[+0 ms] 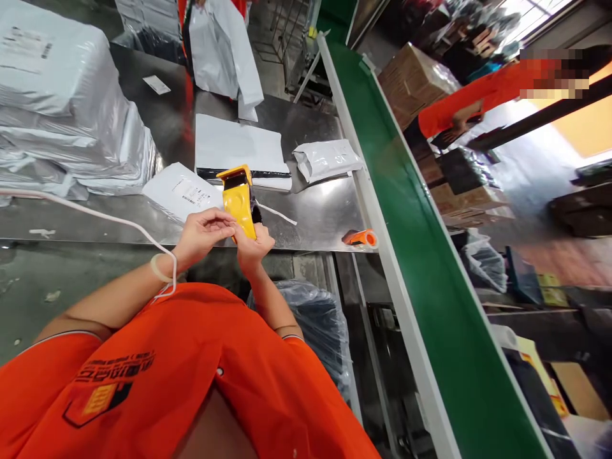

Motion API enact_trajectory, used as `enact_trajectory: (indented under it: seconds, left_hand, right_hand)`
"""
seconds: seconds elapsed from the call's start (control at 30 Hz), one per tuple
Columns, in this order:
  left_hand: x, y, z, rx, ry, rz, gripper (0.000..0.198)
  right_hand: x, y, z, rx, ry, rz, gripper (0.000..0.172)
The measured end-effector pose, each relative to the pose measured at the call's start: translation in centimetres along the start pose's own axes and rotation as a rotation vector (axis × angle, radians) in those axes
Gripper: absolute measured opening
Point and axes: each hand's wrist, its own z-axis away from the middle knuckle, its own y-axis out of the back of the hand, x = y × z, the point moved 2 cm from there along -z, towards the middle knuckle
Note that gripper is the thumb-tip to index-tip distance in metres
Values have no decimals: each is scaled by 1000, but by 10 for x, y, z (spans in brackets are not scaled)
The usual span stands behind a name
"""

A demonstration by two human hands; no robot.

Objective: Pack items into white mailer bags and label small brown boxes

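Note:
A yellow handheld tape dispenser (pixel 239 203) stands upright between my hands. Its dark roll is partly hidden behind the yellow casing. My right hand (pixel 253 250) grips its lower part, and the fingertips of my left hand (pixel 203 233) press against its side. A thin white strip (pixel 277 213) runs from the dispenser over the steel table (pixel 296 223). Behind it lies a white mailer bag (pixel 179 192), and a larger white mailer (pixel 236 143) with a black strip along its edge sits beyond. A white cord (pixel 95 210) leads across the table to a loop on my left wrist.
A tall stack of plastic-wrapped white mailers (pixel 62 115) fills the table's left side. A green conveyor belt (pixel 421 223) with white rails runs along its right edge. Beyond, a co-worker's orange sleeve (pixel 463 102) reaches among cardboard boxes (pixel 411 83).

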Motion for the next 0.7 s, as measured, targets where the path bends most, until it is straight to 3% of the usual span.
enact_trajectory:
  seconds: [0.3, 0.47, 0.57, 0.63, 0.7]
  left_hand:
    - [2, 2, -3, -33, -37, -54, 39]
    - [-16, 10, -14, -60, -31, -105, 42]
    - [-43, 45, -40, -29, 24, -263, 53]
    - [-64, 82, -62, 110, 56, -524, 64]
    - [-84, 115, -77, 180, 178, -836, 69]
  right_hand:
    - [6, -4, 3, 32, 69, 60, 65]
    - [16, -7, 0, -38, -78, -30, 64]
    - [35, -2, -11, -100, -300, -230, 59]
    - [53, 4, -19, -128, -458, -332, 59]
    - [72, 9, -24, -139, -581, -378, 59]
